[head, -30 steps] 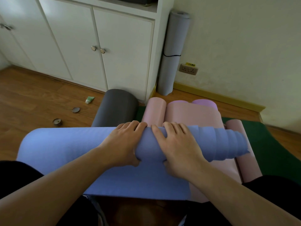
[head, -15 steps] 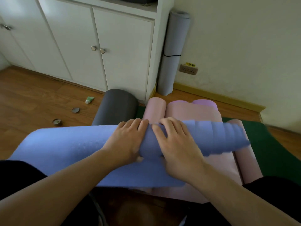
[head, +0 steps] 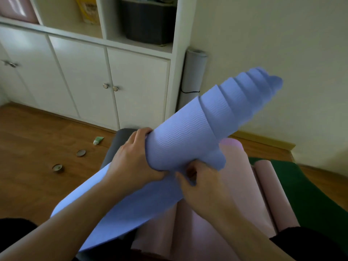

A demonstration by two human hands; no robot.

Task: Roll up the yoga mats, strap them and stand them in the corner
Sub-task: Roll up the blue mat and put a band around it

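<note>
Blue mat [head: 188, 136] raised at a slant over the pink mats [head: 241, 194], telescoped far end blurred, loose tail cut off near left. Left hand [head: 131, 164] curled round the roll's near end; right hand [head: 205, 185] gripping beneath, fingertips hidden under the mat. Far shelf: dark bin [head: 148, 21], contents indistinct.

The blue mat [head: 197, 132] I hold tilts up to the right, its stepped end close to the grey rolled mat [head: 192, 80] standing in the corner beside the cupboard [head: 131, 81]. Below my hands, pink mats [head: 243, 187] and a green mat [head: 305, 185] cover the floor on the right. A dark grey roll [head: 120, 142] lies just behind my left hand [head: 131, 164]. To the left, bare wood floor [head: 37, 147] lies open, with a small tube [head: 98, 140] and two round tins [head: 81, 153] scattered there.
</note>
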